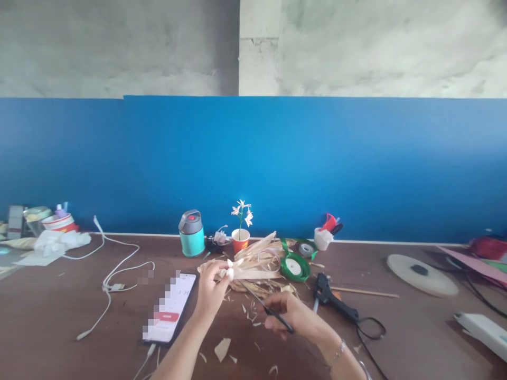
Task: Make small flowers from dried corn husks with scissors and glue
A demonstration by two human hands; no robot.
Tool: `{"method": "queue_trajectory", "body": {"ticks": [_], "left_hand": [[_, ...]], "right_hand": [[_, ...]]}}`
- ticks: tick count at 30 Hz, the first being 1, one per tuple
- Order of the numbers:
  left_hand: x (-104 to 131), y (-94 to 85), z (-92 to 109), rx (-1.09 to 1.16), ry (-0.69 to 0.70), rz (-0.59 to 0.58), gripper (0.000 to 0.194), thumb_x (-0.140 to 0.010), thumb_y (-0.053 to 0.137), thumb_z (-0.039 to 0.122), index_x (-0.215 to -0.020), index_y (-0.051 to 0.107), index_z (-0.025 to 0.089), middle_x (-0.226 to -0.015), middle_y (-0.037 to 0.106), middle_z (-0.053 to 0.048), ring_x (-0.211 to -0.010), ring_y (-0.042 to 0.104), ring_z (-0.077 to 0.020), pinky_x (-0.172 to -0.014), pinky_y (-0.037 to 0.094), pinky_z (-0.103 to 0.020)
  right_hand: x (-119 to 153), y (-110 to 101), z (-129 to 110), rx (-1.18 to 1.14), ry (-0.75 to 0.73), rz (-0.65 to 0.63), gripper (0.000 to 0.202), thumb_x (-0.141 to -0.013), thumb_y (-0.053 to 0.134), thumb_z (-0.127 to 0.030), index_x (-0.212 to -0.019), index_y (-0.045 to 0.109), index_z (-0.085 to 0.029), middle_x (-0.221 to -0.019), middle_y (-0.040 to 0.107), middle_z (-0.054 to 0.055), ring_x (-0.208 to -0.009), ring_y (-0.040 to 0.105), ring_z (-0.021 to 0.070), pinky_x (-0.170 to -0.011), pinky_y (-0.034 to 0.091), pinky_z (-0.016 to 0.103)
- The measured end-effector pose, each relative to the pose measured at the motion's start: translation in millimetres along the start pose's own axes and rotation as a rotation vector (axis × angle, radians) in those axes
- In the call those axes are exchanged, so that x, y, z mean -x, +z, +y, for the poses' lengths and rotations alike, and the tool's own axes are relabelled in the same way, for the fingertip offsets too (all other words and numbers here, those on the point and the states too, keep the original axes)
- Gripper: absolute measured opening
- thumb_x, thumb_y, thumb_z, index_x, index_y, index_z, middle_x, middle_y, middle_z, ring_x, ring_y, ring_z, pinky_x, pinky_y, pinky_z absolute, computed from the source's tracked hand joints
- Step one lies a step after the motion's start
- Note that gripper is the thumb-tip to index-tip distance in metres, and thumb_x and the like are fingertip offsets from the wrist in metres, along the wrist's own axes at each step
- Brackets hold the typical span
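- The table (396, 332) ends behind the husk pile at the blue partition (301, 169), so treat that as your hard far limit; the near side, strewn with scraps (223, 348), looks better for swinging your forearms.
- The husk pile (261, 249) lies right by your fingers; work slightly above it, since loose strips could stray between the blades.
- Right of the pile and nearer you, the glue gun (336, 302) and its cord bound your right forearm; tuck that elbow in.
- Left of the pile and nearer you, the phone (170, 311) sits just beside your left forearm; turn from the wrist there.
- Your right hand (291, 315), near side of the pile, is curled around black-handled scissors (282, 319) aimed at your left fingertips. I cannot tell whether the blades are parted; short snips with the tips should suit.
- Your left hand (213, 285), at the pile's left end, seems to pinch a small pale piece (236, 262) between thumb and forefinger; its outline is blurred. Grip behind the cutting line, skin outside the blades' path.
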State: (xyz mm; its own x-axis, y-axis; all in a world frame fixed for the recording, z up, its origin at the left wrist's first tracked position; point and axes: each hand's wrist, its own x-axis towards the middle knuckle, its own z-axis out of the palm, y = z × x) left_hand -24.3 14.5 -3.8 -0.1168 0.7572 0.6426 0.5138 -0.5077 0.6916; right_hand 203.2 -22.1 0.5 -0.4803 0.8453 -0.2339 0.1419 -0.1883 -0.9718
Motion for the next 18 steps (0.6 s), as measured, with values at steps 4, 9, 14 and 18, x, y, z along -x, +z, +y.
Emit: {"method": "queue_trajectory", "body": {"ticks": [4,9,14,18], "left_hand": [[-0.1,0.3,2.8,0.067,-0.045,0.02,0.011,-0.075,0.059,0.028,-0.075,0.066,0.02,-0.08,0.066,-0.004,-0.079,0.062,-0.0212,-0.074,0.047,-0.033],[-1.3,0.4,8.2,0.159,-0.041,-0.011,0.01,-0.076,0.058,0.026,-0.077,0.066,0.019,-0.08,0.066,-0.004,-0.079,0.062,-0.0203,-0.073,0.048,-0.03],[-2.6,0.3,7.7,0.177,0.012,-0.031,0.009,-0.076,0.059,0.024,-0.072,0.065,0.019,-0.076,0.064,-0.004,-0.077,0.061,-0.0197,-0.071,0.047,-0.029],[-1.8,0.3,3.0,0.137,0.029,0.003,0.008,-0.078,0.058,0.023,-0.075,0.065,0.02,-0.08,0.064,-0.004,-0.079,0.061,-0.0202,-0.073,0.047,-0.03]], "right_hand": [[-3.7,-0.6,4.2,-0.039,-0.049,0.027,0.049,-0.054,0.082,-0.042,-0.089,0.067,-0.011,-0.055,0.058,-0.003,-0.039,0.047,0.0058,-0.037,0.039,0.017],[-7.7,0.4,7.9,-0.115,-0.136,0.066,0.049,-0.057,0.08,-0.047,-0.087,0.064,-0.012,-0.052,0.054,-0.005,-0.038,0.046,0.0053,-0.036,0.038,0.016],[-4.9,0.7,7.8,-0.169,-0.163,0.049,0.046,-0.058,0.081,-0.045,-0.086,0.064,-0.012,-0.052,0.053,-0.004,-0.041,0.048,0.0066,-0.035,0.041,0.016],[-0.9,2.0,3.6,-0.205,-0.131,0.033,0.044,-0.056,0.082,-0.041,-0.083,0.065,-0.011,-0.052,0.053,-0.004,-0.042,0.048,0.007,-0.033,0.041,0.015]]}}
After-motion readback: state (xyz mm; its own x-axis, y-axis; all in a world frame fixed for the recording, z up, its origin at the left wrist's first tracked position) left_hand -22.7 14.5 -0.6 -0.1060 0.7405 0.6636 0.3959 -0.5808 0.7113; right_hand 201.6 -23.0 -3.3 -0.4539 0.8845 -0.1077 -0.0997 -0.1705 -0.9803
